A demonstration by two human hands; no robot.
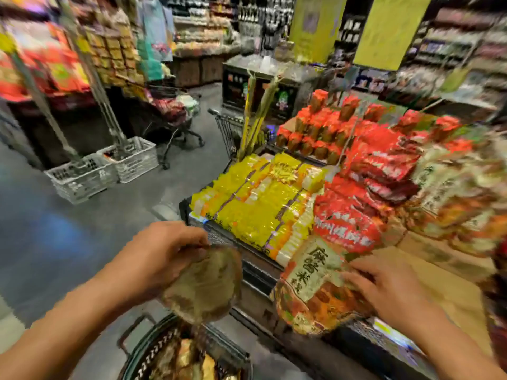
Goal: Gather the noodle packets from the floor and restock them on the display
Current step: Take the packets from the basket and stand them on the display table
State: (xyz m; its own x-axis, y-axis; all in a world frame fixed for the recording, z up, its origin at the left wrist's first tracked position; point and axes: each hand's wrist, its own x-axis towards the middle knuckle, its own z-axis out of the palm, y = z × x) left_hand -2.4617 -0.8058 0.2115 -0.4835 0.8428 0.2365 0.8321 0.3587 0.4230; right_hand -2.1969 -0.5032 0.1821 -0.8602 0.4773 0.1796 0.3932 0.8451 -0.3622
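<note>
Head view: the left hand grips a round, brownish noodle packet, fingers curled over its top edge, so the packet hangs below the hand in the air, just off the display's near-left corner and above a dark basket. The basket sits at the bottom edge of the view and seems to hold more packets, though blur hides what they are.

The right hand lies with fingers spread and fairly straight on a printed packet standing at the front edge of the display, pressing or steadying it; it does not look clamped round it. Behind that packet lie yellow packs and red packs in stacks.

The relation that matters: the held packet lies left of the display's front row, and the open spot beside the printed packet is to its right and slightly forward. The left hand is the nearer one and already carries the load, so the placing would likely be a short move rightward, flat face toward the stack, while the right hand keeps the neighbour from tipping.
</note>
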